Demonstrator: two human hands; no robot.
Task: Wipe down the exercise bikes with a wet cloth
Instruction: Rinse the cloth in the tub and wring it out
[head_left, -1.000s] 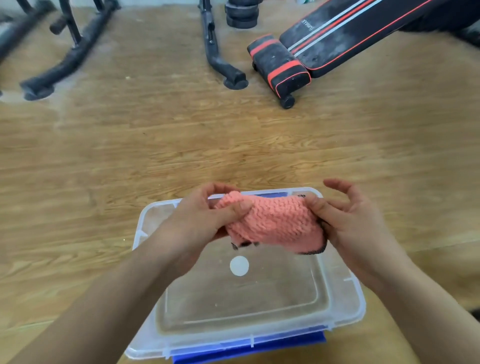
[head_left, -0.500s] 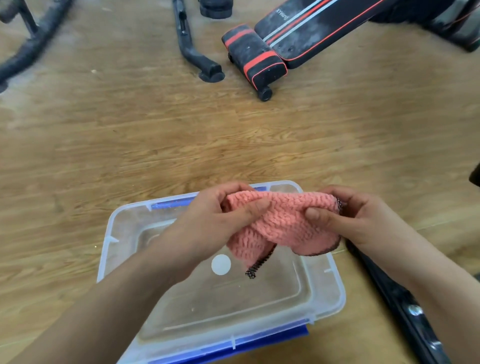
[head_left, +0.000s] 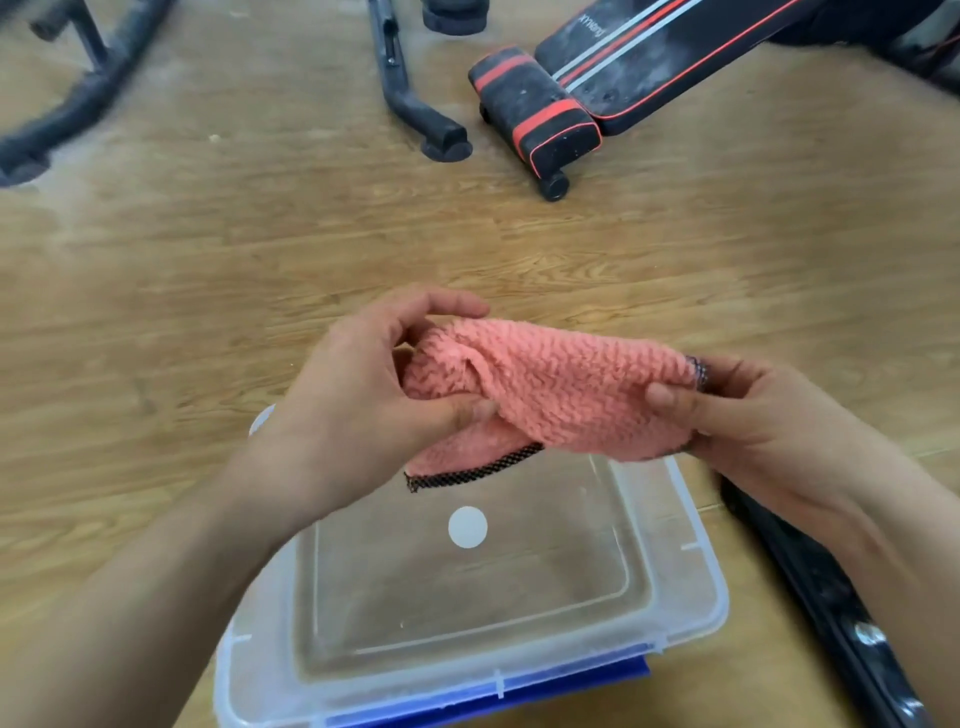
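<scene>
A pink fluffy cloth with a dark stitched edge is stretched between both hands, above the far end of a clear plastic tub. My left hand pinches the cloth's left end, thumb underneath and fingers over the top. My right hand grips its right end. A corner of the cloth hangs down over the tub. Black tubular exercise-bike legs lie at the top of the view.
The tub sits on a wooden floor with a blue lid beneath it. A black bench with red stripes lies at the top right. Another black frame leg is at the top left. A black bar runs along the floor at the lower right.
Both hands have lifted the cloth a little and spread it wider. The view has shifted, bringing the black bar at the lower right into sight.
</scene>
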